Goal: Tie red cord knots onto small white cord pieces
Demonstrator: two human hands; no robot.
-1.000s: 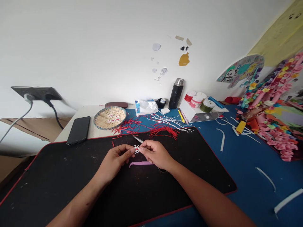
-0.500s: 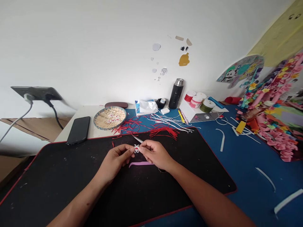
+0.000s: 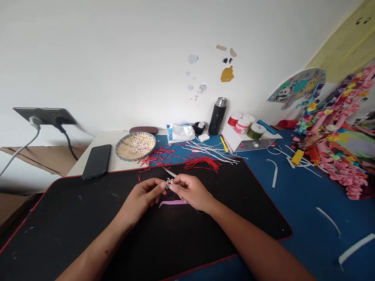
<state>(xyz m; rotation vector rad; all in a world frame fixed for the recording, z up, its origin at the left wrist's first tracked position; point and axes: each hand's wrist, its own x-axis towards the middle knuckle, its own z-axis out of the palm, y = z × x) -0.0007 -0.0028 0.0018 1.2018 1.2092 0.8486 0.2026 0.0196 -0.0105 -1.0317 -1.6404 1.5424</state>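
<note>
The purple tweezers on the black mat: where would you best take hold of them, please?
Probably at the bare left half of the tweezers, coming from above: they lie flat, pointed tip left, and their right end is hidden under the right hand.

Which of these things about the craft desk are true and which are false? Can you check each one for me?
1. Both hands pinch the little white and red paper flower together. True: the left hand and the right hand meet at it.
2. The purple tweezers are in the right hand. False: they lie on the black mat, under the hands.
3. The phone lies left of the woven basket. True.
4. The black flask has tipped over. False: it stands upright by the wall.
5. The red strips are piled inside the basket. False: they lie on the desk beside it.
</note>
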